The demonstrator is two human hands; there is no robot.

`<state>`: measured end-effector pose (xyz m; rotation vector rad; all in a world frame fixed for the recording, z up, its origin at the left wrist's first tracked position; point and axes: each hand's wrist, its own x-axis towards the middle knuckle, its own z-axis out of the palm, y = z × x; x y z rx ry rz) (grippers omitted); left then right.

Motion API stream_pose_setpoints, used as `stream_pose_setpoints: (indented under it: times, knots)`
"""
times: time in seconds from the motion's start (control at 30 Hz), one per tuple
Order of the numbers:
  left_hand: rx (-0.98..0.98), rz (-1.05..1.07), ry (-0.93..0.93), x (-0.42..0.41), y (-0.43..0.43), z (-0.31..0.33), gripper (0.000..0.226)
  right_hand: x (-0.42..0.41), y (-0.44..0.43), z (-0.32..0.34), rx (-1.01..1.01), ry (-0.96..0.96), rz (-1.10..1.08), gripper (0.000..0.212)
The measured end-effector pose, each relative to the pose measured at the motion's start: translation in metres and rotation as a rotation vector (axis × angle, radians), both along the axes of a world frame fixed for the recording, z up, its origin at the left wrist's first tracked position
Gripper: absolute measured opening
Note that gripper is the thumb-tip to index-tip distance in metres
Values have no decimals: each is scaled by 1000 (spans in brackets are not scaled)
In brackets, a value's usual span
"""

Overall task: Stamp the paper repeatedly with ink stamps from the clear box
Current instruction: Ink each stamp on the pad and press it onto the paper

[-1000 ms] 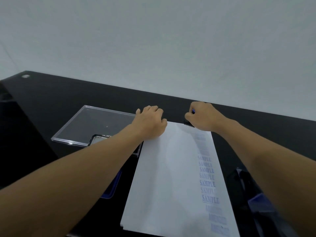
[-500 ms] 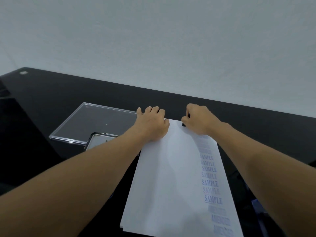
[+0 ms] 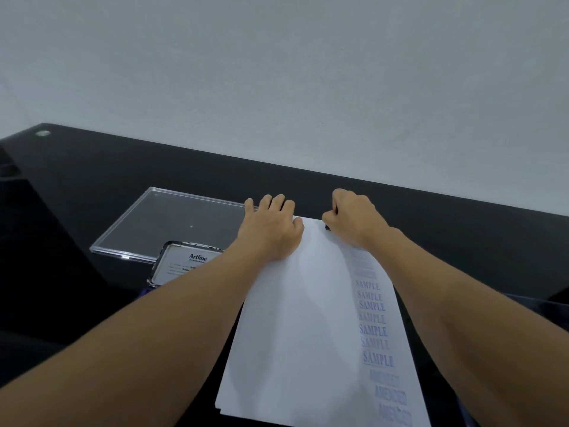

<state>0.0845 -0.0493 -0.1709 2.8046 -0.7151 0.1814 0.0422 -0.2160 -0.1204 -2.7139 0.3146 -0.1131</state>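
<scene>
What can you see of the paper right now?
The paper is white and lies flat on the black table, long side running away from the camera; its near edge hints at more than one sheet. Down its right margin runs a column of blue prints: SAMPLE repeated, some faint, then AMENDED nearest the camera. The left hand presses its far left corner; the right hand holds a dark stamp down at the far right corner.

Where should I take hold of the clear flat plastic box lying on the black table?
Probably its left rim, coming from the left: the clear flat plastic box lies flat, the left hand hides its right corner and the white-labelled ink pad case crowds the near edge.
</scene>
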Motion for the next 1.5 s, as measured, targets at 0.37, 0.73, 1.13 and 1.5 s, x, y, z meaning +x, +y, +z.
stream_pose_setpoints:
  times: [0.37,0.73,1.13,1.5]
  knots:
    - [1,9,3,-1,-1,1,40,-15,8,-5,-104,-54,-10,21]
    - [12,4,88,-1,0,10,41,-7,1,1,-20,30,-5,11]
    - [-26,-34,127,-15,12,77,47,-42,-13,68,-32,-91,14,14]
    - [-62,-36,105,-60,32,125,49,-86,-3,112,-65,-148,4,15]
